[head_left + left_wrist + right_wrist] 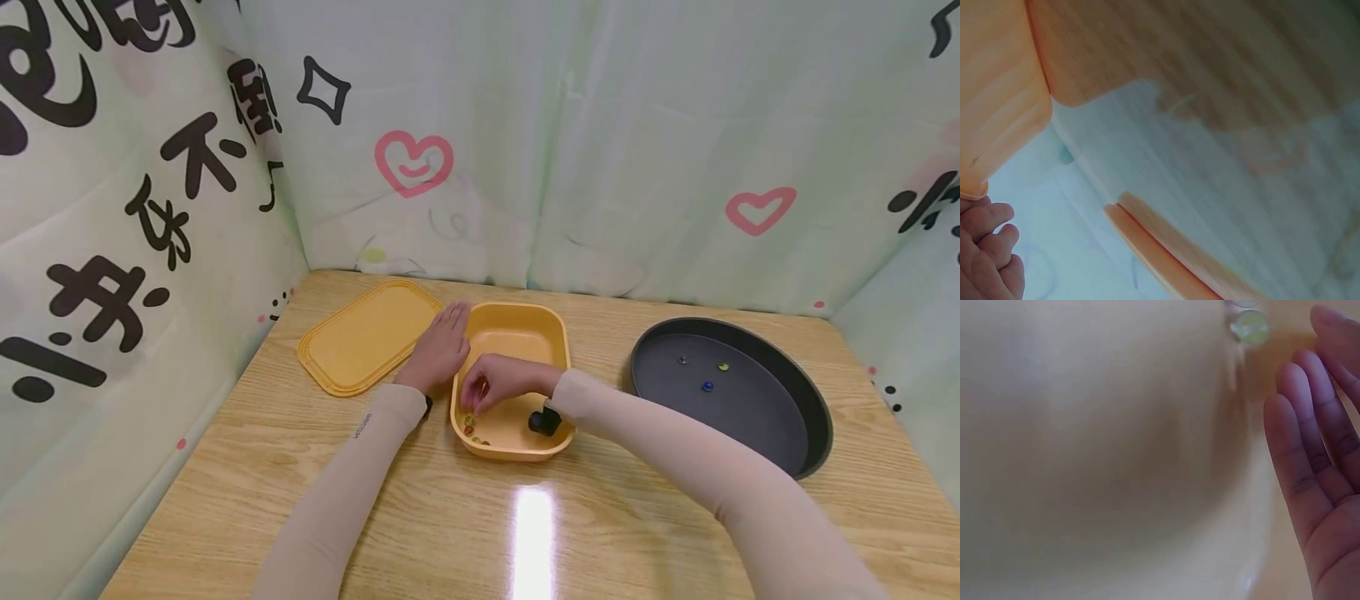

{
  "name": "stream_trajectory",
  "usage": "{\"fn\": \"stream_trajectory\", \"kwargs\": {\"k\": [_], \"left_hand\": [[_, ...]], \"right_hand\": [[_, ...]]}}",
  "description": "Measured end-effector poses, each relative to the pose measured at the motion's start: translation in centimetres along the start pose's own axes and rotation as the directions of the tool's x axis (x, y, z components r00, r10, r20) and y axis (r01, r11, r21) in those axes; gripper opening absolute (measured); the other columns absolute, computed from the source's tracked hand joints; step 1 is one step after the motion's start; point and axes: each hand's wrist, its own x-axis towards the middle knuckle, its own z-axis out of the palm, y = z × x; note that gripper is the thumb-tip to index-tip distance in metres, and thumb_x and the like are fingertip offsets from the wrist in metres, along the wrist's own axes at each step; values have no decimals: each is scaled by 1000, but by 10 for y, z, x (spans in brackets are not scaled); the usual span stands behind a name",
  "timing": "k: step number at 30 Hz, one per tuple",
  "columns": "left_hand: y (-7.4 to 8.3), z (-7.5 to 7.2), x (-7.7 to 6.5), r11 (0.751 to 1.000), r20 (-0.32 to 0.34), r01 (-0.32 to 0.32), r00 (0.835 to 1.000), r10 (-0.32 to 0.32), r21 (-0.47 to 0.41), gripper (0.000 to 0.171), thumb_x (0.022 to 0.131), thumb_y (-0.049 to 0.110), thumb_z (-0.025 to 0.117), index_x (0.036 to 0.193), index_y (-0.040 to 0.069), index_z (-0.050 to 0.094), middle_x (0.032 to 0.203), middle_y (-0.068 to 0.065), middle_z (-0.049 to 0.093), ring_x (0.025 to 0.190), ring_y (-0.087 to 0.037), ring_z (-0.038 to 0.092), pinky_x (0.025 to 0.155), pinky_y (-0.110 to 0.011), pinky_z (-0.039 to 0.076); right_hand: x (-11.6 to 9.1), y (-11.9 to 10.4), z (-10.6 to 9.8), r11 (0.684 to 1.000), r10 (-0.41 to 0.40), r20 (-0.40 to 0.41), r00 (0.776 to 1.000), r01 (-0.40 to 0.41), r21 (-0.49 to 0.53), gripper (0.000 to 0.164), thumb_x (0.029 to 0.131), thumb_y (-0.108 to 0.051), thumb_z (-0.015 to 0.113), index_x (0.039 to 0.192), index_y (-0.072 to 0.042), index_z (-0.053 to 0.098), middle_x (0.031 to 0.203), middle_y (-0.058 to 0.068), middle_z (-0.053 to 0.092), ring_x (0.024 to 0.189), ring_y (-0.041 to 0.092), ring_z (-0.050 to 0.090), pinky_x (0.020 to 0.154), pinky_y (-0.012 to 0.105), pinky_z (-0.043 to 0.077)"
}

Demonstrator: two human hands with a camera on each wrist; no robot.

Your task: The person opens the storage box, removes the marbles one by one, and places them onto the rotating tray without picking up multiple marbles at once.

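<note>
A yellow-orange box (517, 313) stands on the table, with several small glass marbles (470, 425) in its near-left corner. My left hand (437, 348) rests at the box's left rim, its fingers pointing away. In the left wrist view, the fingertips (997, 240) are beside the rim. Inside the box, my right hand (498, 379) reaches down with its fingers close to the marbles. The right wrist view shows fairly straight fingers (1285, 428) and a yellow-green marble (1250, 328) apart from them. No marble shows in that hand.
Left of the box lies a flat yellow lid (371, 337). To the right stands a dark round pan (821, 417) holding a blue marble (707, 387), a yellow-green marble (723, 367) and a clear marble (682, 360). Printed curtains (480, 167) border the table.
</note>
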Motion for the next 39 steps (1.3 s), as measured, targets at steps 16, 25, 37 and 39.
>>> {"fn": "stream_trajectory", "kwargs": {"k": [16, 25, 37, 39], "left_hand": [[1, -2, 0, 1000, 17, 15, 1000, -14, -12, 57, 100, 20, 34, 150, 1, 15, 157, -13, 19, 147, -25, 14, 121, -39, 11], [1, -1, 0, 1000, 17, 16, 1000, -15, -14, 57, 100, 21, 34, 150, 1, 15, 157, -13, 20, 147, -25, 14, 121, -40, 13], [0, 1, 0, 1000, 12, 15, 1000, -15, -20, 57, 100, 21, 33, 150, 2, 15, 157, -13, 19, 147, -24, 14, 121, -39, 11], [0, 0, 0, 1000, 11, 15, 1000, -15, -16, 57, 100, 21, 33, 150, 2, 15, 157, -13, 19, 147, -24, 14, 121, -39, 11]], "right_hand": [[8, 7, 14, 997, 50, 16, 999, -49, -54, 10, 76, -2, 75, 86, -2, 74, 74, 5, 69, 62, 0, 54, 63, 13, 49], [8, 7, 17, 996, 38, 5, 999, -38, -84, 10, 75, -2, 75, 84, -2, 73, 73, 4, 68, 61, -1, 52, 61, 13, 48], [6, 7, 16, 992, 17, -10, 1000, -19, -121, 6, 77, -5, 75, 83, -6, 74, 72, 1, 69, 61, 0, 52, 61, 14, 48], [4, 6, 14, 991, 5, -24, 1000, -8, -133, 7, 76, -6, 75, 83, -7, 74, 72, 1, 68, 62, 0, 53, 62, 14, 49]]}}
